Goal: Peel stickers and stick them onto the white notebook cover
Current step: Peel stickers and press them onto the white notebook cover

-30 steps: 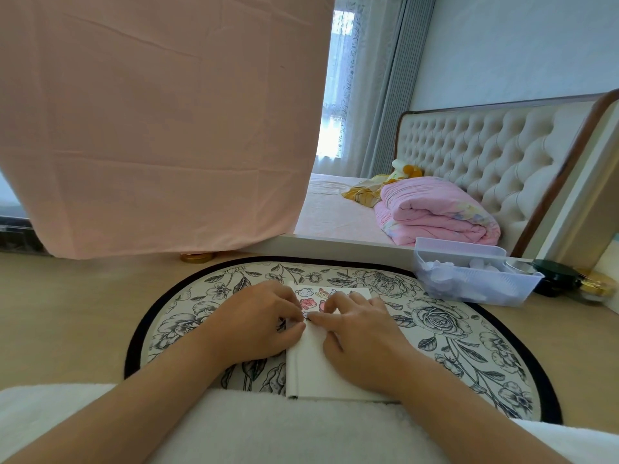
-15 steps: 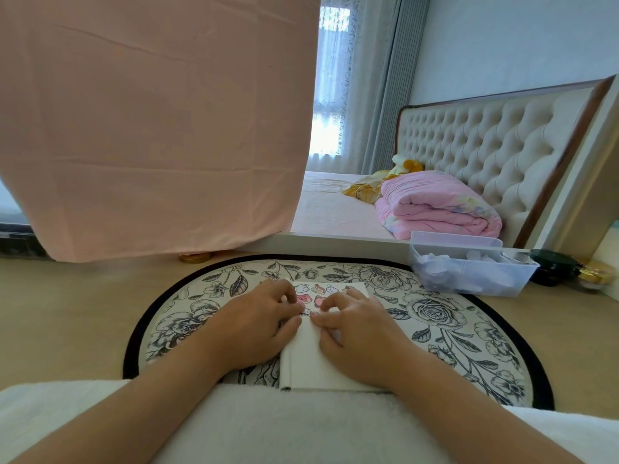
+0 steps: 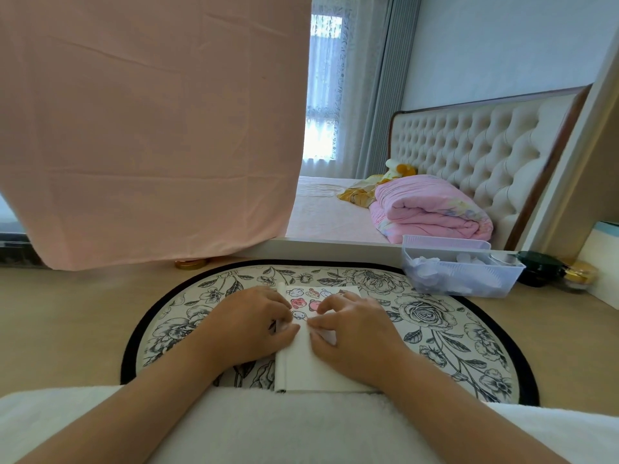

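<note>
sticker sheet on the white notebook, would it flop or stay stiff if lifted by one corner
Probably floppy: the sticker sheet looks paper-thin and lies flat on the white notebook. Likely very light, so a push might slide it across the smooth cover, which may be why the left hand and right hand both hold it.

Home bedroom: bed with tufted headboard (image 3: pixel 469 152); folded pink quilt (image 3: pixel 432 212) just before it; curtained window (image 3: pixel 323 88) to its left; floral mat (image 3: pixel 435 316) nearer, on wooden floor.
</note>
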A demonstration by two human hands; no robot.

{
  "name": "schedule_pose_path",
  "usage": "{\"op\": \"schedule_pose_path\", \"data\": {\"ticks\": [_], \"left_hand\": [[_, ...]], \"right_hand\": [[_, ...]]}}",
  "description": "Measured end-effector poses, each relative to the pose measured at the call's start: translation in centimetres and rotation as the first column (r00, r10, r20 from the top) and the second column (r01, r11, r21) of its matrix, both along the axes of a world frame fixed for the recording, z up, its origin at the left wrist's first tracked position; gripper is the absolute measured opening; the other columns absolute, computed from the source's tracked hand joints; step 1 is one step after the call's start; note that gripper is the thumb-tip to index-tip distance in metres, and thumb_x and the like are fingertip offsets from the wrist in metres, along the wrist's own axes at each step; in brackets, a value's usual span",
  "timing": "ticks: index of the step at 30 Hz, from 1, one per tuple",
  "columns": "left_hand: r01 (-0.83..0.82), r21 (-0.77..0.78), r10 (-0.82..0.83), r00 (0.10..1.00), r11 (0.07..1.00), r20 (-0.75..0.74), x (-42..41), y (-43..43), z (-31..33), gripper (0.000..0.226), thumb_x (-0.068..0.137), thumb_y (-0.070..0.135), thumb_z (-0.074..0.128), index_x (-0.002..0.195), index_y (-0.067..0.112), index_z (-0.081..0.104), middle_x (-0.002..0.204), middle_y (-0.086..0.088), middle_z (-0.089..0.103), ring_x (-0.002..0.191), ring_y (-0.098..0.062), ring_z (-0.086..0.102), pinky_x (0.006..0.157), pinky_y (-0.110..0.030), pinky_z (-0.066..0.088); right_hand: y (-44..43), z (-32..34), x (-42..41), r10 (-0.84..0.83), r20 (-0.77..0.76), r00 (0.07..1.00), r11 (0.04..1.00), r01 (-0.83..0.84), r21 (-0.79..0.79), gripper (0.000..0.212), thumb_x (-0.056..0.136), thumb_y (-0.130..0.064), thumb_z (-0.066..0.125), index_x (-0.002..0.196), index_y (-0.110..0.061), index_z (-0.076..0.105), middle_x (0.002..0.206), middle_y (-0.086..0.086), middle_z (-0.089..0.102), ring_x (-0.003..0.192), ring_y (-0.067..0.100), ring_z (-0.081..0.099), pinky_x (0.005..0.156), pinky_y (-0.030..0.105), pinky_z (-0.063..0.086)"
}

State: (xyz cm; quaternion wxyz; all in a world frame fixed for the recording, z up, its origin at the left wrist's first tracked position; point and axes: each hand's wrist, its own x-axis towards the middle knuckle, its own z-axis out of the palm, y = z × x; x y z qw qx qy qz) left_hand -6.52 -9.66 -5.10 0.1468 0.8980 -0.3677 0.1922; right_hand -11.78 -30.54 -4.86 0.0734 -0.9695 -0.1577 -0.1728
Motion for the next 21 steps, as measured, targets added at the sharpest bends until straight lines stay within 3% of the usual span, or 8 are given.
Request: {"op": "schedule_pose_path", "data": {"ticks": [4,7,9,12,14,17,21], "left_hand": [[-0.034,-0.132,0.018,0.993,0.991,-0.117,-0.1,0.6,0.1,0.032,0.087,0.057,0.058,0.1,0.033,0.075,0.11,0.021,0.07,0.104,0.006,0.058,0.093,-0.023,0.051],[-0.108,-0.251,0.07,0.986,0.962,-0.154,-0.1,1.7,0.8,0.02,0.093,0.044,0.061,0.109,0.036,0.068,0.111,0.025,0.064,0.099,0.011,0.054,0.089,-0.016,0.047],[-0.185,-0.253,0.148,0.976,0.949,-0.159,0.3,2.8,1.1,0.017,0.095,0.039,0.059,0.111,0.039,0.065,0.108,0.027,0.06,0.094,0.012,0.051,0.08,-0.011,0.041],[-0.271,-0.208,0.24,0.957,0.94,-0.163,0.9,4.7,1.0,0.017,0.096,0.032,0.057,0.11,0.037,0.067,0.107,0.023,0.061,0.098,0.003,0.053,0.086,-0.022,0.048],[-0.31,-0.161,0.284,0.944,0.937,-0.166,1.2,5.9,0.4,0.02,0.097,0.032,0.055,0.112,0.036,0.068,0.111,0.023,0.062,0.101,0.001,0.053,0.087,-0.023,0.047],[-0.32,-0.145,0.29,0.936,0.936,-0.198,1.3,6.9,-0.5,0.023,0.097,0.033,0.055,0.117,0.033,0.067,0.112,0.022,0.061,0.101,0.002,0.052,0.085,-0.019,0.045],[-0.287,-0.167,0.247,0.943,0.943,-0.222,1.4,7.1,-1.1,0.025,0.096,0.033,0.058,0.118,0.03,0.068,0.105,0.017,0.062,0.097,0.0,0.054,0.09,-0.027,0.05]], "right_hand": [[0.2,0.6,-0.4,-0.004,-0.059,0.998,1.0,0.003,-0.029,0.052,0.089,-0.056,0.03,0.114,-0.04,0.072,0.125,-0.014,0.063,0.11,0.013,0.059,0.093,0.038,0.043],[0.4,1.3,-0.4,-0.018,-0.09,0.996,1.0,0.019,0.012,0.041,0.094,-0.05,0.043,0.126,-0.039,0.067,0.133,-0.016,0.057,0.118,0.01,0.055,0.101,0.035,0.038],[0.8,1.6,-0.1,-0.011,-0.074,0.997,0.999,0.014,0.048,0.036,0.097,-0.045,0.05,0.129,-0.038,0.065,0.132,-0.018,0.057,0.116,0.008,0.056,0.101,0.033,0.039],[2.2,2.2,0.6,0.019,-0.073,0.997,0.996,-0.012,0.084,0.034,0.098,-0.042,0.051,0.129,-0.039,0.064,0.127,-0.02,0.058,0.109,0.006,0.059,0.097,0.031,0.045],[3.5,2.7,1.2,0.047,-0.118,0.992,0.993,-0.034,0.111,0.033,0.099,-0.04,0.05,0.129,-0.038,0.063,0.128,-0.018,0.057,0.112,0.008,0.059,0.095,0.03,0.047],[5.6,2.9,2.5,0.08,-0.131,0.988,0.992,-0.066,0.111,0.033,0.101,-0.038,0.049,0.129,-0.036,0.065,0.129,-0.015,0.058,0.117,0.012,0.056,0.096,0.032,0.047],[7.9,2.6,4.5,0.106,-0.136,0.985,0.994,-0.103,0.023,0.033,0.102,-0.037,0.049,0.132,-0.034,0.063,0.138,-0.009,0.057,0.129,0.015,0.049,0.102,0.034,0.042]]}}
